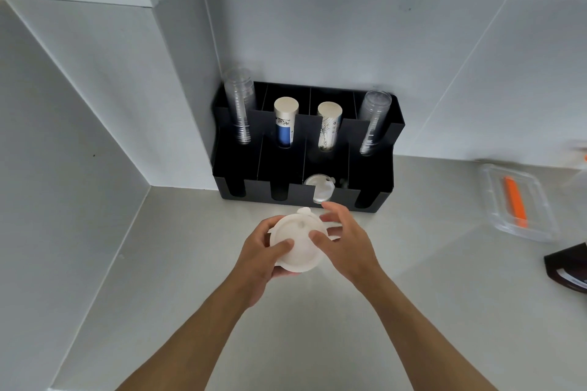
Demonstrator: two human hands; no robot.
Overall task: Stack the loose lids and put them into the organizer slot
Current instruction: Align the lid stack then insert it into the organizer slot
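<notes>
Head view, lower centre: my left hand [263, 255] is gripping the white lid stack [298, 244] above the bench [413, 311]. My right hand [344, 243] is touching its top, fingers spread. Above, the black organizer [286, 168] is holding one lid [320, 190] in its third front slot.

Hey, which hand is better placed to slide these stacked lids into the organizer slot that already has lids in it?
Probably the left hand: it grips the lid stack from beneath, while the right hand only touches its top with spread fingers. The slot with lids in the black organizer lies just ahead.
</notes>
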